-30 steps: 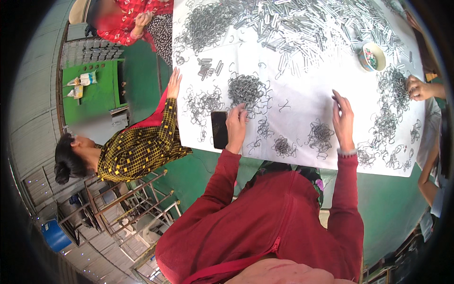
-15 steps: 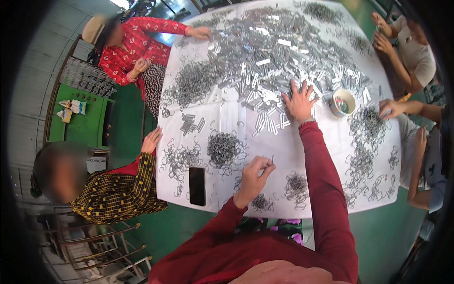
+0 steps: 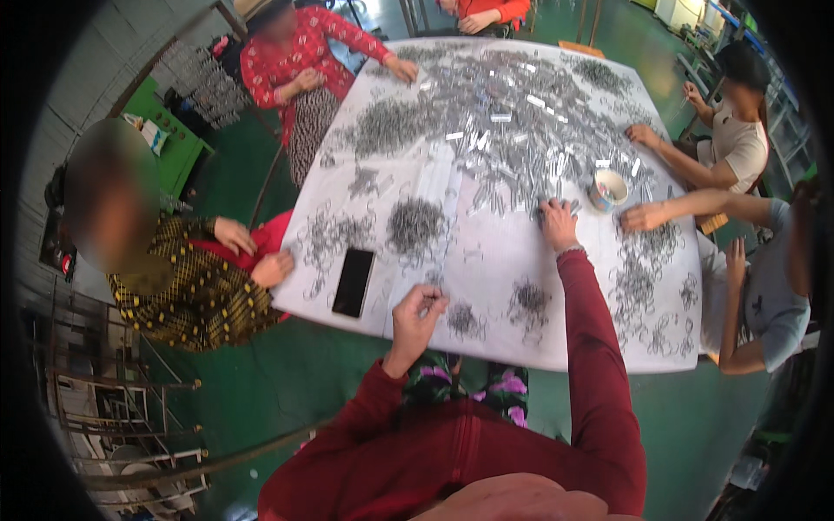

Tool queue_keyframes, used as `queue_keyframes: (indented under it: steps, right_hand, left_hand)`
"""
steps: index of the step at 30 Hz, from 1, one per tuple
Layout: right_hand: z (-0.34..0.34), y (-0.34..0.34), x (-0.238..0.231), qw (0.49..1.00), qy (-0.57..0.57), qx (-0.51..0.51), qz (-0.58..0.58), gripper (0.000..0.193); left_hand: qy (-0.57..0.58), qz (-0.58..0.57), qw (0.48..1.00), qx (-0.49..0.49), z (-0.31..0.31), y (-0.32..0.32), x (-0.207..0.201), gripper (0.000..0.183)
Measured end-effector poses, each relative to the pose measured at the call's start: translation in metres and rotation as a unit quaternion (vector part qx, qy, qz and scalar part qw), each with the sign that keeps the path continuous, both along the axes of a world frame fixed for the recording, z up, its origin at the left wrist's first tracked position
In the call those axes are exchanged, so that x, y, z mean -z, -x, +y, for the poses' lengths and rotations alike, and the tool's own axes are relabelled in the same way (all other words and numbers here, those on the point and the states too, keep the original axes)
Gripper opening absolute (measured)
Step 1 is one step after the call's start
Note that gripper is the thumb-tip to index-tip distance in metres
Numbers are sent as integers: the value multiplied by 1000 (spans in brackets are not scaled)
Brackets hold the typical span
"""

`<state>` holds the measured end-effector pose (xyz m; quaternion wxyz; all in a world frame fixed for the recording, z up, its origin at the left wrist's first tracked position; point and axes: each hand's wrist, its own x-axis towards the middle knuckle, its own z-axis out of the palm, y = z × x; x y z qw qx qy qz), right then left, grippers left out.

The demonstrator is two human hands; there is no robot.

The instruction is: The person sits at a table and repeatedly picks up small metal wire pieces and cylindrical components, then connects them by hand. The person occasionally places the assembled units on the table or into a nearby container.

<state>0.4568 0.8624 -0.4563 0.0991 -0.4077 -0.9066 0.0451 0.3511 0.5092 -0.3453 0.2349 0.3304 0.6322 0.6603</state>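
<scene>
In the head view, the right hand [image 3: 559, 227] is held with fingers loosely spread at the near edge of a broad pile of flat, silver metal strips [image 3: 499, 187] on the white-covered table [image 3: 499, 252]. The left hand [image 3: 417, 321] is curled above the near edge, thumb and fingertips drawn close; whether anything is pinched cannot be told. To its left a black rectangular phone [image 3: 354, 283] is seen; farther, a round heap of dark bent wire hooks [image 3: 415, 224].
</scene>
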Motion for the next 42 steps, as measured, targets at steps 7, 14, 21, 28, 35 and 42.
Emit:
queue_keyframes:
  steps: [7, 14, 21, 28, 35, 42]
  right_hand:
    - [-58, -41, -6, 998, 9, -66, 3, 21]
    - [-25, -47, -26, 953, 140, -87, 254, 22]
    - [-40, -23, 8, 985, 65, -90, 130, 26]
    - [-67, -6, 15, 993, -7, -80, 85, 18]
    - [-71, -17, 13, 977, 47, -56, 200, 20]
    - [-77, -56, -21, 764, 310, -17, 565, 23]
  left_hand:
    - [-16, -10, 1000, -19, -61, -24, 2, 12]
    - [-40, -36, 998, -34, -92, -27, 1, 12]
    - [-9, -49, 999, -13, -111, -42, 23, 15]
    - [-22, -67, 997, 18, -129, -47, 29, 9]
    - [-20, -2, 1000, -8, -145, -37, 38, 9]
    - [57, 199, 976, -65, -108, 30, 51, 19]
